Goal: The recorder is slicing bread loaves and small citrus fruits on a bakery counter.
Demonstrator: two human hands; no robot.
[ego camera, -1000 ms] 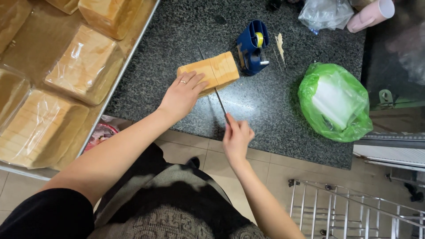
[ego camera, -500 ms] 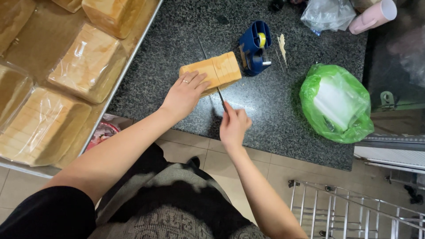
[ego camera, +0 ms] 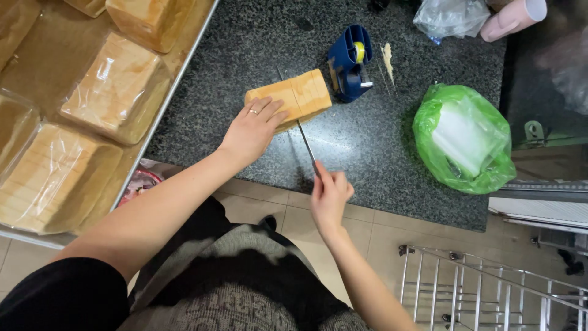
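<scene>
Since the long thin steel knife [ego camera: 304, 140] moved deeper into the golden rectangular bread loaf [ego camera: 293, 97] on my speckled dark granite bench [ego camera: 367, 141], my left hand [ego camera: 252, 127] presses flat and open on the loaf while my right hand [ego camera: 329, 196] has its grip closed on the handle, so the cut's progressing.

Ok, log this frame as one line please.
left hand pressing on loaf | right hand gripping knife | blade in the loaf | on counter | tape dispenser beside loaf

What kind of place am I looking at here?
Probably a bakery or food-prep kitchen: bagged loaves fill a metal tray, and the hands cut a loaf with a long knife on a granite counter.
</scene>
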